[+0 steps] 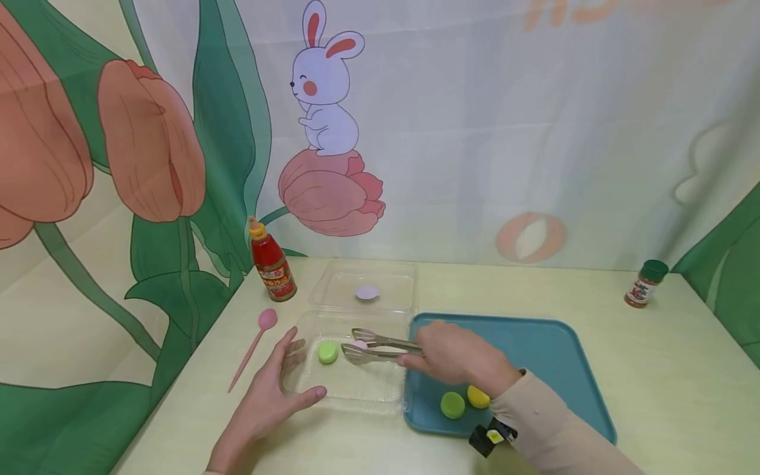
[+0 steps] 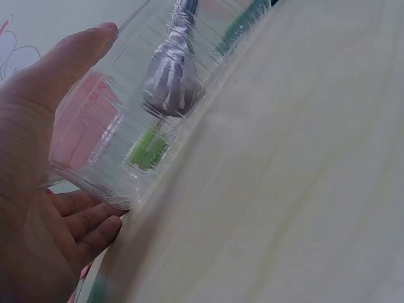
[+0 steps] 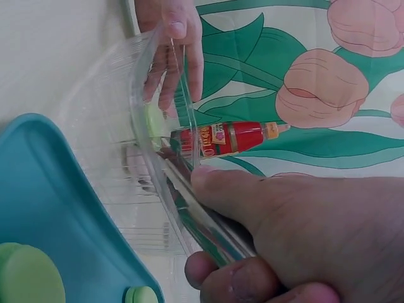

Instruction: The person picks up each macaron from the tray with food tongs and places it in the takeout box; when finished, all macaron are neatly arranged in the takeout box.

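Working on a pale table (image 1: 665,376), best to leave the blue tray (image 1: 540,349) flat, just beside the clear box (image 1: 356,386). Best, too, to steady that light box with the left hand (image 1: 267,399), thumb and fingers spread apart around the near left corner, pressing gently so as not to bend the thin side. With the right hand (image 1: 460,355), fingers clamped on the metal tongs (image 1: 393,342), good to squeeze softly and stay low over the box floor. Between the two tong tips, within the box: the purple cookie (image 1: 360,344). Cannot tell whether pinched tight or only loosely ringed. Wise to check that before spreading the tips, and not to bump the light green cookie (image 1: 328,352) just to the left.

Now for feel and shape. Smooth table top, with faint streaks. Tray with round corners, a raised rim and a dull, even face. Box of thin, shiny, see-through plastic, with ribbed sides and the lid (image 1: 332,287) laid open at the back. Tongs long, thin and shiny, with grooved, scoop-like tips. Cookies small, round and smooth, like little fat drums: dark green cookie (image 1: 453,405) and yellow cookie (image 1: 477,397) on the tray, near the sleeve (image 1: 555,419).
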{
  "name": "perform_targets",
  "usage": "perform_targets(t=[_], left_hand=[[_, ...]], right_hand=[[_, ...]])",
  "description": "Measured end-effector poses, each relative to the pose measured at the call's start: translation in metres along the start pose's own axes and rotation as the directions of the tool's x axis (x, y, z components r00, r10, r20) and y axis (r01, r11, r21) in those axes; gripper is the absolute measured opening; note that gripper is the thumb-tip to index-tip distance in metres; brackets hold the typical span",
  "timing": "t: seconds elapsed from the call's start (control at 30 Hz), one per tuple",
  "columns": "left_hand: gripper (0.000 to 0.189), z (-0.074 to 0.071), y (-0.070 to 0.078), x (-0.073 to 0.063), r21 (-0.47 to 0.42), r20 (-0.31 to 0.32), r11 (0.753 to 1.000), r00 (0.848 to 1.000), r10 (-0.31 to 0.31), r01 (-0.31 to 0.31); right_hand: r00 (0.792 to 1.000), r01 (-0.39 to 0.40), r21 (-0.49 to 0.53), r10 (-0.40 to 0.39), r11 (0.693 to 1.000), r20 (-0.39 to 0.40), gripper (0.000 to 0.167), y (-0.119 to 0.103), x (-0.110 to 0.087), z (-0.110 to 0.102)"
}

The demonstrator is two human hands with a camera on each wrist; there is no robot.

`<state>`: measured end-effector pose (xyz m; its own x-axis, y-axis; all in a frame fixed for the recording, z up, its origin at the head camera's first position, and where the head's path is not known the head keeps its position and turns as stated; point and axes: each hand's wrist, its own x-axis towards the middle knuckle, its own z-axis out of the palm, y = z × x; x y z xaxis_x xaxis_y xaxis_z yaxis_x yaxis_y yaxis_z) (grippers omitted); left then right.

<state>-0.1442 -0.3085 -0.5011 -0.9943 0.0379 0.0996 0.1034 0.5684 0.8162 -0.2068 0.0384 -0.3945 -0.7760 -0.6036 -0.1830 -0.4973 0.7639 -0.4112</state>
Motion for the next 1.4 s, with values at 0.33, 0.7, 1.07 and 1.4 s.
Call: perform_targets(t=[0.33, 0.7, 1.07, 1.4], left_hand=[[0.123, 0.001, 0.001, 0.002, -0.003, 0.013, 1.0, 1.0, -0.011, 0.011], [0.123, 0.003, 0.003, 0.002, -0.004, 0.018, 1.0, 1.0, -0.02, 0.02], [0.124, 0.002, 0.002, 0.002, -0.004, 0.012, 1.0, 1.0, -0.029, 0.029], [0.124, 0.0, 0.003, 0.001, -0.001, 0.011, 0.999, 0.999, -0.032, 0.032]], right_hand=[[1.0, -0.01, 0.008, 0.009, 1.0, 0.021, 0.05, 0.003, -0.002, 0.001], [0.994, 0.082, 0.243, -0.061, 0.967, -0.091, 0.045, 0.035, -0.019, 0.007], [0.97, 0.09, 0.357, -0.002, 0.93, -0.242, 0.039, 0.061, -0.049, 0.003], [0.949, 0.085, 0.397, 0.047, 0.914, -0.311, 0.055, 0.095, -0.084, 0.006]])
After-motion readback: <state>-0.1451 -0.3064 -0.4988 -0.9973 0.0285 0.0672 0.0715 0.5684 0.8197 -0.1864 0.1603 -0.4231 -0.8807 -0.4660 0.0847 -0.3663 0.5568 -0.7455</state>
